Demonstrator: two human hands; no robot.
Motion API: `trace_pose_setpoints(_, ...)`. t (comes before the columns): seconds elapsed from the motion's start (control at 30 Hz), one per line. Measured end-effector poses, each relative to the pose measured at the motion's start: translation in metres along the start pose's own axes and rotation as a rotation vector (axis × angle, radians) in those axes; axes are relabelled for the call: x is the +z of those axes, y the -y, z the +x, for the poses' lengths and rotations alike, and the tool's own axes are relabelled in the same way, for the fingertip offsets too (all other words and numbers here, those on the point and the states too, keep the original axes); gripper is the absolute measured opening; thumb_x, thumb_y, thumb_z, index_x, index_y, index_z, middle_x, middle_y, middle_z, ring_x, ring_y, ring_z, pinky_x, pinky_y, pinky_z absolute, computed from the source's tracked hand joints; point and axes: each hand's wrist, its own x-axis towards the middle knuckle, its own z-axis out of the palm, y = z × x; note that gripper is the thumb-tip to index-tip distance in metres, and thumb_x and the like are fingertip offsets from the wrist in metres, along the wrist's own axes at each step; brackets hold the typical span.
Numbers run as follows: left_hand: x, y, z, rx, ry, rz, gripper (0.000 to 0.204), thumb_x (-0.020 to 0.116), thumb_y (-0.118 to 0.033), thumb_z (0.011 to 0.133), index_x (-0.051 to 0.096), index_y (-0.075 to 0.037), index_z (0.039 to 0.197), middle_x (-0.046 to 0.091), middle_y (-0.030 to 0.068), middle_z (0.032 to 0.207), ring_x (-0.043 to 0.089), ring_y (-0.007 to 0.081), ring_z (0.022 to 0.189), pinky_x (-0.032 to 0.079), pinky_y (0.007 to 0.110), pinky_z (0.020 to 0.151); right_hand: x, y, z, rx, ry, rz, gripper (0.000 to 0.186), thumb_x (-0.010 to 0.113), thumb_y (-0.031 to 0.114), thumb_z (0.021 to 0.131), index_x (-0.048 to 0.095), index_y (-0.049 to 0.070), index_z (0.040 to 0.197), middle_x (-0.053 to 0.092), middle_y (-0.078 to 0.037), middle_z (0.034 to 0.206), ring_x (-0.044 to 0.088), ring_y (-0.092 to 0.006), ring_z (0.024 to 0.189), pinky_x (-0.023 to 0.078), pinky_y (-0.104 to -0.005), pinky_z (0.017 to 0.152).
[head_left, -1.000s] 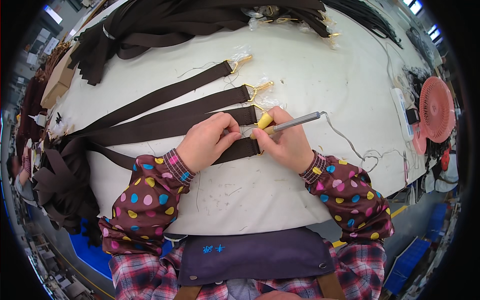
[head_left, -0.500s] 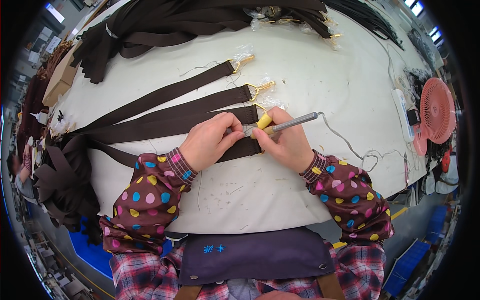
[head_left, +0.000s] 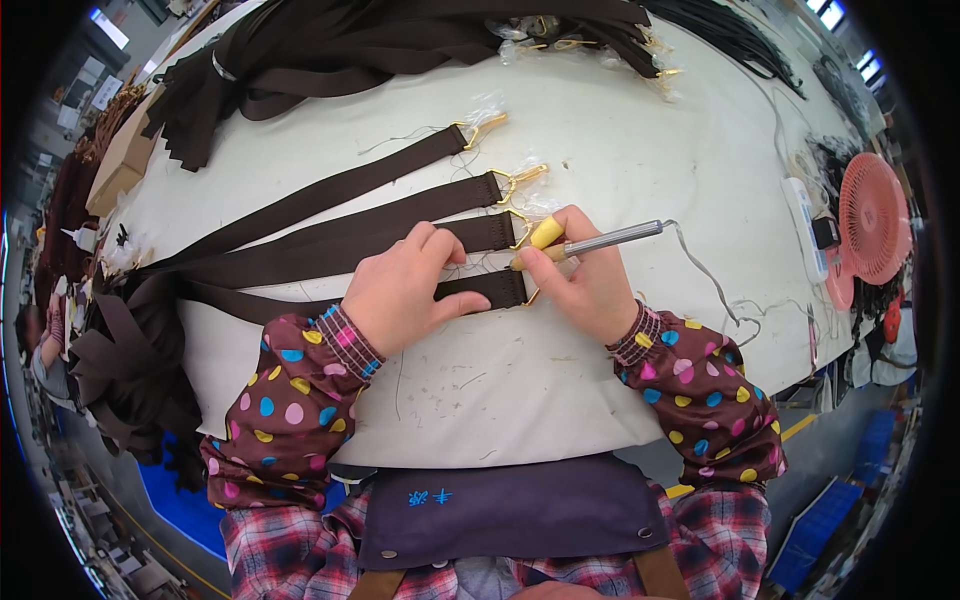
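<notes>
Several dark brown webbing straps (head_left: 370, 200) with stitched ends and gold metal clasps fan across the table. In my right hand (head_left: 592, 280) is a corded pen-shaped tool (head_left: 612, 237), like a soldering iron, with a grey handle. Its tip points left, just above the end of the nearest strap (head_left: 500, 290). A yellow cover (head_left: 546, 232) sits on my right index finger. My left hand (head_left: 405, 285) rests over the two nearest straps, thumb and fingers apart, the thumb on the nearest one. Loose dark threads (head_left: 480, 263) lie between these strap ends.
A big bundle of dark straps (head_left: 330, 50) lies along the far side. More straps (head_left: 130, 350) hang over the left edge. At right stand a pink fan (head_left: 874, 218) and a white power strip (head_left: 806, 230). The tool's grey cord (head_left: 700, 278) trails right across the white table (head_left: 520, 400).
My left hand has gone from a pinch near the tool's tip to spread fingers, shifting slightly left. The tool has moved a little right, its handle end swinging right.
</notes>
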Motion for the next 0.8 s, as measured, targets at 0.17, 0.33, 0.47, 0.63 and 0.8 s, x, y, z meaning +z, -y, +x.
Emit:
trace_pose_setpoints(0.17, -0.001, -0.006, -0.003, 0.036, 0.01, 0.056, 0.036, 0.079, -0.03, 0.075, 0.052, -0.009, 0.089, 0.055, 0.0035, 0.085, 0.062, 0.0238, 0.074, 0.05, 0.035, 0.06, -0.009, 0.015, -0.005, 0.072, -0.017, 0.108, 0.019, 0.069, 0.014, 0.086, 0.054, 0.002, 0.087, 0.059, -0.008, 0.079, 0.055, -0.0194, 0.071, 0.043, -0.0307, 0.064)
trace_pose_setpoints(0.33, 0.009, -0.021, -0.01, 0.137, -0.138, 0.208, 0.028, 0.075, -0.02, 0.077, 0.05, -0.01, 0.085, 0.053, 0.0036, 0.08, 0.061, 0.0247, 0.066, 0.047, 0.036, 0.052, -0.014, 0.019, -0.015, 0.01, -0.016, 0.07, 0.018, 0.069, 0.015, 0.085, 0.055, 0.003, 0.087, 0.058, -0.008, 0.078, 0.054, -0.02, 0.07, 0.043, -0.0316, 0.065)
trace_pose_setpoints(0.47, 0.012, -0.023, -0.014, 0.161, -0.113, 0.302, 0.027, 0.073, -0.016, 0.076, 0.049, -0.01, 0.087, 0.052, 0.0039, 0.079, 0.061, 0.025, 0.067, 0.047, 0.036, 0.051, -0.016, 0.022, -0.022, -0.058, -0.036, -0.034, 0.018, 0.07, 0.015, 0.084, 0.056, 0.004, 0.085, 0.058, -0.008, 0.078, 0.053, -0.0213, 0.069, 0.042, -0.0326, 0.065)
trace_pose_setpoints(0.63, 0.015, -0.022, -0.016, 0.184, -0.02, 0.305, 0.025, 0.07, -0.012, 0.076, 0.049, -0.009, 0.09, 0.054, 0.0046, 0.081, 0.062, 0.0257, 0.068, 0.049, 0.037, 0.055, -0.015, 0.022, -0.023, -0.182, -0.083, -0.042, 0.017, 0.07, 0.013, 0.085, 0.056, 0.004, 0.086, 0.058, -0.008, 0.078, 0.054, -0.0189, 0.068, 0.043, -0.0307, 0.064)
trace_pose_setpoints(0.8, 0.012, 0.003, 0.0, 0.058, 0.137, -0.146, 0.032, 0.074, -0.009, 0.073, 0.051, -0.008, 0.095, 0.054, 0.0065, 0.085, 0.058, 0.0224, 0.066, 0.049, 0.033, 0.06, -0.011, 0.02, -0.031, -0.002, 0.011, 0.072, 0.016, 0.068, 0.011, 0.088, 0.055, 0.003, 0.092, 0.062, -0.008, 0.079, 0.06, -0.0144, 0.066, 0.046, -0.0261, 0.06)
